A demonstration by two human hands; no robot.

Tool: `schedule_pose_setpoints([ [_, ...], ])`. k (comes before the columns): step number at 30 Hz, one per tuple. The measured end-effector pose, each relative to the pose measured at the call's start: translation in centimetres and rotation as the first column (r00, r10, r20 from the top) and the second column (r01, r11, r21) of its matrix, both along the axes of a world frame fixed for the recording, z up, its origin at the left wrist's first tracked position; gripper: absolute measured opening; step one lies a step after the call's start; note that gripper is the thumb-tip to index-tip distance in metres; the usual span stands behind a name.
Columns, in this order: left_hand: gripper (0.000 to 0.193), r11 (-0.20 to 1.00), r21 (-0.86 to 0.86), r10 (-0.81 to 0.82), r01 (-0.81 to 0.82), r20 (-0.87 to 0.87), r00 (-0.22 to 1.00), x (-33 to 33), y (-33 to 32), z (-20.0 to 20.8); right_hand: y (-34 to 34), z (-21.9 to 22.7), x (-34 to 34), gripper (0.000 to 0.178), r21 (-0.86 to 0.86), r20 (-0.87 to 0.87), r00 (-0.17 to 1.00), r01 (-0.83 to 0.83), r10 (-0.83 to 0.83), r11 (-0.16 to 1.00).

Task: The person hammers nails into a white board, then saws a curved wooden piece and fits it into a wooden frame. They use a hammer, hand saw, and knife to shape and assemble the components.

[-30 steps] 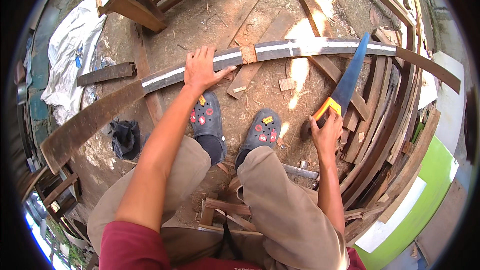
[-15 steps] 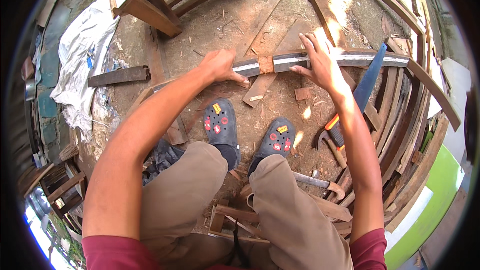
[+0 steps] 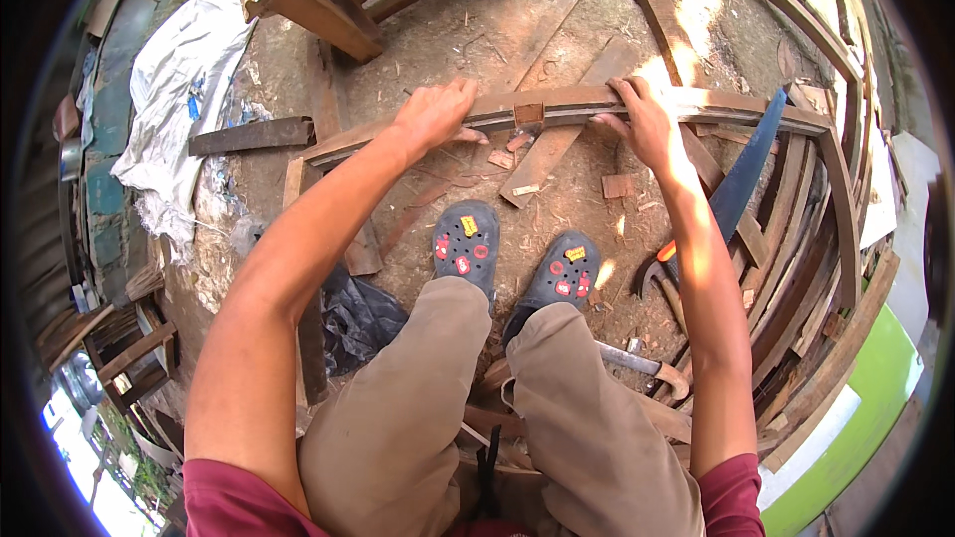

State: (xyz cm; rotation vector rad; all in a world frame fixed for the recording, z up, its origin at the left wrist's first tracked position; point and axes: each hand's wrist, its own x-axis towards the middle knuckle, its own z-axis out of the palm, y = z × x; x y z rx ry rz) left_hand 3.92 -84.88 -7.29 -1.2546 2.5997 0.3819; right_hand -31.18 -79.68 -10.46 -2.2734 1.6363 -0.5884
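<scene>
A long wooden beam (image 3: 577,104) lies crosswise in front of me, with a notch (image 3: 529,115) cut near its middle. My left hand (image 3: 441,117) is closed over it left of the notch, thumb on the near side. To the right of the notch my right hand (image 3: 647,121) grips the same beam, its fingers over the far edge. A leg-like wooden piece (image 3: 844,219) extends toward me from the beam's right end. Small reddish wood chips (image 3: 507,151) lie on the ground just below the notch. Under the beam runs a loose board (image 3: 542,171).
A blue-bladed handsaw (image 3: 746,164) leans by my right forearm, beside a hammer (image 3: 671,293). Another tool with a curved wooden handle (image 3: 673,378) lies by my right knee. Timber strips (image 3: 796,249) are piled at right. A wooden furniture frame (image 3: 328,15) stands far left, near white sacking (image 3: 184,104).
The beam has rolled in my hands, showing more of its brown upper face. Its right-end piece has swung toward me. Chips now show below the notch, and my left knee has shifted right.
</scene>
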Motion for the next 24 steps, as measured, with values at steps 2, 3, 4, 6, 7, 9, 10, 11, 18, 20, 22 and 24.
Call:
schedule_pose_setpoints([
  [2, 0.08, 1.0, 0.017, 0.017, -0.017, -0.017, 1.0, 0.3, 0.8, -0.1, 0.4, -0.5, -0.3, 0.061, 0.046, -0.024, 0.999, -0.035, 0.037, 0.998],
  [3, 0.08, 0.999, 0.032, 0.024, -0.023, -0.03, 0.999, 0.3, 1.6, -0.3, 0.5, -0.3, -0.5, 0.06, 0.031, -0.024, 0.998, -0.05, 0.05, 0.998],
  [4, 0.076, 0.998, 0.029, 0.059, -0.058, -0.057, 0.997, 0.4, 2.0, -0.5, 0.6, -0.2, -0.6, 0.059, 0.015, -0.025, 0.998, -0.062, 0.062, 0.998],
  [6, 0.071, 0.995, 0.0, 0.097, -0.097, -0.113, 0.989, 0.4, 2.5, -0.3, 0.7, 0.3, -0.5, 0.056, -0.02, -0.003, 0.998, -0.055, 0.055, 0.998],
  [7, 0.069, 0.995, -0.018, 0.098, -0.102, -0.161, 0.982, -0.2, 2.4, -0.2, 0.9, 1.0, -0.8, 0.06, -0.062, -0.026, 0.998, -0.058, 0.056, 0.996],
  [9, 0.062, 0.988, -0.035, 0.141, -0.153, -0.226, 0.964, 0.0, 3.4, 0.0, 1.5, 1.0, -0.2, 0.06, -0.139, -0.066, 0.997, -0.043, 0.035, 0.989],
  [10, 0.061, 0.983, -0.057, 0.157, -0.176, -0.247, 0.956, 0.3, 3.7, -0.2, 2.0, 1.2, 0.4, 0.061, -0.145, -0.061, 0.998, -0.019, 0.01, 0.989],
  [11, 0.061, 0.978, -0.063, 0.177, -0.199, -0.261, 0.949, 0.1, 3.9, 0.0, 2.1, 1.3, 0.8, 0.062, -0.159, -0.059, 0.998, 0.012, -0.021, 0.987],
  [18, 0.066, 0.978, 0.047, 0.207, -0.202, -0.291, 0.934, 0.0, 3.2, -0.1, 10.4, 3.9, -0.9, 0.056, -0.281, 0.123, 0.893, 0.449, -0.432, 0.848],
  [20, 0.067, 0.972, 0.107, 0.231, -0.209, -0.276, 0.933, 0.1, 2.7, -0.4, 13.8, 4.8, -4.4, 0.054, -0.237, 0.098, 0.806, 0.588, -0.583, 0.773],
  [22, 0.073, 0.977, 0.061, 0.213, -0.204, -0.295, 0.931, 0.1, 2.7, -0.7, 16.4, 4.5, -9.8, 0.06, -0.224, -0.001, 0.718, 0.678, -0.696, 0.7],
  [24, 0.073, 0.982, 0.025, 0.184, -0.186, -0.318, 0.93, 0.3, 3.4, -0.7, 18.3, 4.4, -17.2, 0.066, -0.277, -0.15, 0.629, 0.714, -0.763, 0.643],
])
